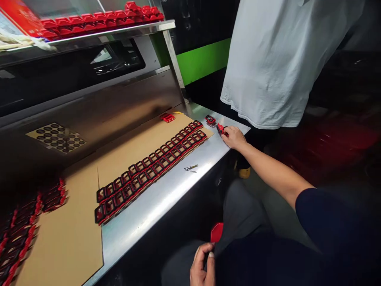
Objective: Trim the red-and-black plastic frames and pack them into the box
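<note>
My right hand (pixel 235 138) rests at the table's far right corner, fingers closed around a small red and black plastic part (pixel 220 128). Just beyond it sits a small stack of red and black parts (pixel 210 120). Low in the view, over my lap, my left hand (pixel 204 264) is curled with thumb and forefinger together. A red plastic piece (pixel 216 232) shows at its fingertips, partly hidden by the hand. Two long rows of black-rimmed red frames (pixel 151 167) lie on brown cardboard (pixel 74 234). In front of them lies a nail clipper (pixel 190 168) on bare metal.
More red and black parts (pixel 18 242) fill the left side. A red part (pixel 167 117) lies at the cardboard's back. A sheet of round dark stickers (pixel 56 137) is on the back panel. Red pieces (pixel 101 18) line the shelf above. A person in a light shirt (pixel 268 63) stands beyond the corner.
</note>
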A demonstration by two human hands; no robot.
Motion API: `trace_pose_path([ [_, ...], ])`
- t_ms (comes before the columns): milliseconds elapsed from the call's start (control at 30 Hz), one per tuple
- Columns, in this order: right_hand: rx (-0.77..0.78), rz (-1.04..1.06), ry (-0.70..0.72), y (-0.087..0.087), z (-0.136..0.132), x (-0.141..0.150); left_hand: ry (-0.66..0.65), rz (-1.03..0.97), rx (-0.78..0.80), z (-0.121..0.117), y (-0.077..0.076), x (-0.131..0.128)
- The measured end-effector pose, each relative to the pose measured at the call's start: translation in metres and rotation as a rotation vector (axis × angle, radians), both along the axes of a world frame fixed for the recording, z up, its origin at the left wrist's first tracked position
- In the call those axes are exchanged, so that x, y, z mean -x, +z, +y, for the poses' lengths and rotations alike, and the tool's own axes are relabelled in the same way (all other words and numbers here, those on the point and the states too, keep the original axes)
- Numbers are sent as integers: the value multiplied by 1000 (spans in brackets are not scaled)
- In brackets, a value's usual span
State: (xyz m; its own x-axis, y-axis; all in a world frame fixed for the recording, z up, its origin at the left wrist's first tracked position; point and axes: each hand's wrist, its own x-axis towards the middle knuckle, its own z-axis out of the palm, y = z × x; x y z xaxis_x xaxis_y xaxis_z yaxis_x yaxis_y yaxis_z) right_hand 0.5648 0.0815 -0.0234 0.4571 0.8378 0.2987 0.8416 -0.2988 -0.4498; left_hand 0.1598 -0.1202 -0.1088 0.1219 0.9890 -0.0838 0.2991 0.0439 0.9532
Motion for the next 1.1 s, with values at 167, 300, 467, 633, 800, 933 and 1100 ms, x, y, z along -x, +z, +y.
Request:
trace_pose_path([
  [167, -113, 49, 85, 19, -31, 34, -76, -262, 228, 11, 27, -27],
  [300, -173, 52, 563, 2, -105, 128, 86, -758, 449, 20, 41, -38],
  [467, -93, 237, 1085, -43, -189, 221, 386, -822, 696, 21, 39, -32],
  [633, 203, 991, 811, -47, -201, 205, 317, -820, 776, 6, 34, -15],
  [800, 409, 1565, 508, -44, -192, 184, 169, -689, 543, -6, 41, -8],
  [933, 433, 1687, 679, -27, -185, 187, -26, -769, 676, -15, 42, -6],
  [1100, 539, 1687, 818, -24, -181, 189, -111, -542, 559, -29, 41, 2],
])
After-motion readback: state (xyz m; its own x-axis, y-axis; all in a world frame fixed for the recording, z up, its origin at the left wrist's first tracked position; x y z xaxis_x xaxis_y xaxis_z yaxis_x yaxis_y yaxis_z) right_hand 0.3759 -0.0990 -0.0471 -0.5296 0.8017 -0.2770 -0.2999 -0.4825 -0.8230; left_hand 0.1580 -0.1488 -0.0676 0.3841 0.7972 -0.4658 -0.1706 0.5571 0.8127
